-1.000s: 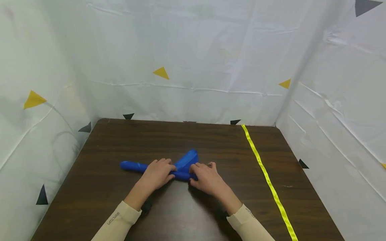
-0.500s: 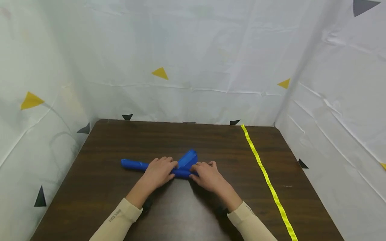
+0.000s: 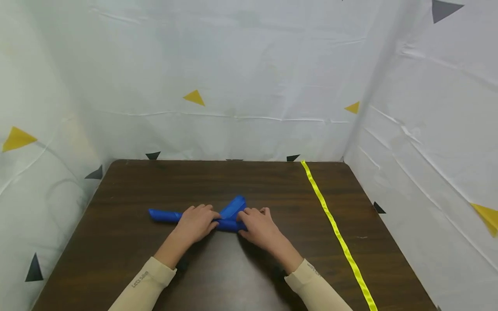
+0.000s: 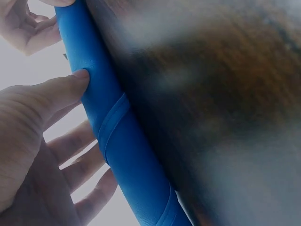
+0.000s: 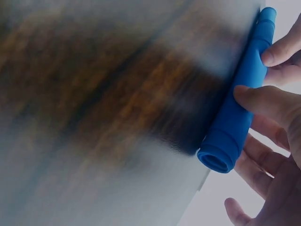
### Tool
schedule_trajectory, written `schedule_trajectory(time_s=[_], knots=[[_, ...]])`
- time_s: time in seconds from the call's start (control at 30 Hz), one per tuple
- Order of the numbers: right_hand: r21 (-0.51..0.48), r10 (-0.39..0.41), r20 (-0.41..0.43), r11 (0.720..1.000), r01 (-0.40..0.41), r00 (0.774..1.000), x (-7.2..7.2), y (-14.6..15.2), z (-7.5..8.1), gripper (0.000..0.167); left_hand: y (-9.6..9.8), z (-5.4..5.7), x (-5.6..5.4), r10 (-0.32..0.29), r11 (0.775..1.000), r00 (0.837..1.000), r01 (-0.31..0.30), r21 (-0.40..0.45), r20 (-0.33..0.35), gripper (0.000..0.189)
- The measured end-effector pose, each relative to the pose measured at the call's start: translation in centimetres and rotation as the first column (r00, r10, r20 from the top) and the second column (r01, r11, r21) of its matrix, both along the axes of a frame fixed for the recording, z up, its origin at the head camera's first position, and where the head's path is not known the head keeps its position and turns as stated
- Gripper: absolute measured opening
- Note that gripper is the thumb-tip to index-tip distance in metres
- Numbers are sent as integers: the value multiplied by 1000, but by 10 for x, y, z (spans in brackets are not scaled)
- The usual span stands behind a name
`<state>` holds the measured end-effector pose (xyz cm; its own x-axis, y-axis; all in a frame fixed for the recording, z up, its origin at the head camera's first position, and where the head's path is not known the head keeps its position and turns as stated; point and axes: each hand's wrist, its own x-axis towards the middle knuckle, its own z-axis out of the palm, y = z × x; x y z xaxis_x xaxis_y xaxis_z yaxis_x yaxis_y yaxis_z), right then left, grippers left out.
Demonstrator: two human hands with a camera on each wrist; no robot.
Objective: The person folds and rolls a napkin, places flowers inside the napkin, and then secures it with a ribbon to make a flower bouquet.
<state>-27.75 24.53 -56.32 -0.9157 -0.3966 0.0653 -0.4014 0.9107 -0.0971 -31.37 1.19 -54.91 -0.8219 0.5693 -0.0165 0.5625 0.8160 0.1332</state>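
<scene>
A blue cloth (image 3: 229,224), rolled into a long tube, lies across the table in the head view. From its far side a pointed flap (image 3: 234,206) sticks out, unrolled. My left hand (image 3: 197,223) holds the roll near its middle, thumb on the near side and fingers over the far side. Close to the right end, my right hand (image 3: 258,229) grips it the same way. In the left wrist view, spiral fold edges run round the blue roll (image 4: 117,117). The right wrist view shows the hollow open end of the rolled cloth (image 5: 228,127).
The dark wood-grain table (image 3: 128,259) carries a yellow ribbon (image 3: 334,229) running from its far edge toward the near right. White sheeting (image 3: 233,65) with yellow and black triangle marks stands behind and on both sides.
The head view has turned slightly, so the scene sits a little further left. Both hands keep their hold on the cloth, and its flap looks slightly shorter.
</scene>
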Motion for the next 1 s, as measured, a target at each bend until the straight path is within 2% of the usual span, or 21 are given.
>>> schedule_trajectory(time_s=[0.2,0.37,0.57,0.77,0.9,1.0], knots=[[31,7,-19,999,-6,1000,1,1,2,26,2,-1,-1,-42,999,999,43,29,-32,30],[31,4,12,1000,-4,1000,2,4,6,27,5,-3,-1,-80,996,996,81,38,-43,31],[-4,-13,66,1000,14,998,4,7,6,30,10,-2,0,-77,997,996,78,25,-49,28],[-40,-33,42,999,34,999,6,9,3,33,10,-5,-4,-85,996,996,86,28,-28,29],[-58,-25,30,998,27,999,2,8,1,30,6,-7,-8,-82,996,995,84,29,-55,34],[-86,-21,56,996,26,998,-3,7,3,28,4,-7,-10,-76,996,995,78,32,-70,37]])
